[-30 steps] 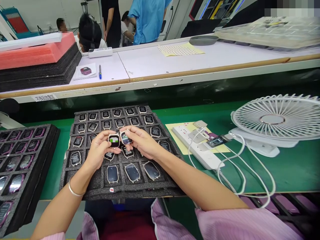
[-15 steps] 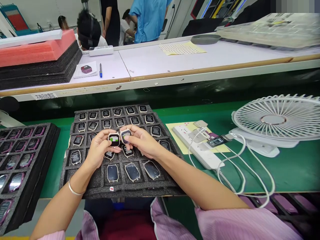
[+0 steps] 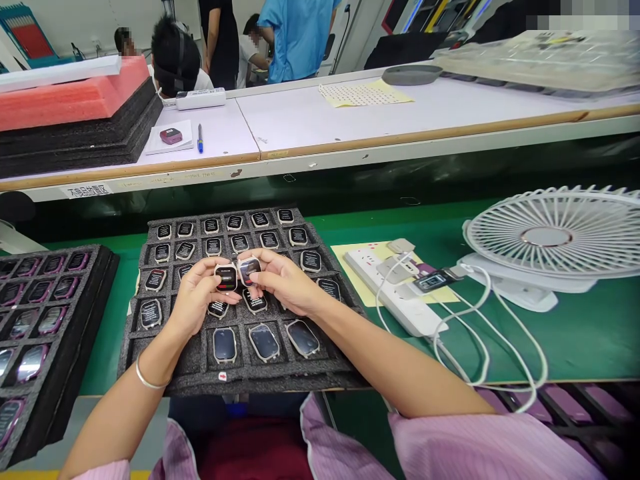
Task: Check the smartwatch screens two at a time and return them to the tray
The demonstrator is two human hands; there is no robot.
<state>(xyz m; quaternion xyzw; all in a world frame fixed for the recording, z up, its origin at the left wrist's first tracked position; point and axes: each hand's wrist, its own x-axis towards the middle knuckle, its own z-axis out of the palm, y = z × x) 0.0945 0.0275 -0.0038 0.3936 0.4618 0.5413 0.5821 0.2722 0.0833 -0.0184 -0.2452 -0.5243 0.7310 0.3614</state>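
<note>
Two smartwatch bodies without straps are held side by side above a black foam tray (image 3: 195, 383). My left hand (image 3: 197, 290) grips the left smartwatch (image 3: 227, 279), its thumb on the screen's edge; that screen is lit with small text and a dark red patch. My right hand (image 3: 283, 280) pinches the right smartwatch (image 3: 246, 269), the thumb lying over its lit screen. Below the hands, several silver watch bodies rest in the tray's compartments, many showing white text. In the front row a dark-screened watch body (image 3: 225, 345) lies beside others like it.
To the left lies another foam tray (image 3: 60, 353) of purple watch bodies. On the right are a white power strip (image 3: 395, 293), a small USB meter (image 3: 434, 281), looped white cables (image 3: 520, 327) and a fan (image 3: 547, 237). A raised white shelf (image 3: 300, 127) runs behind; people are beyond it.
The left watch's screen has switched from a view with green and white patches to a dark one with text and dark red. Both hands keep their hold; the view shifts slightly.
</note>
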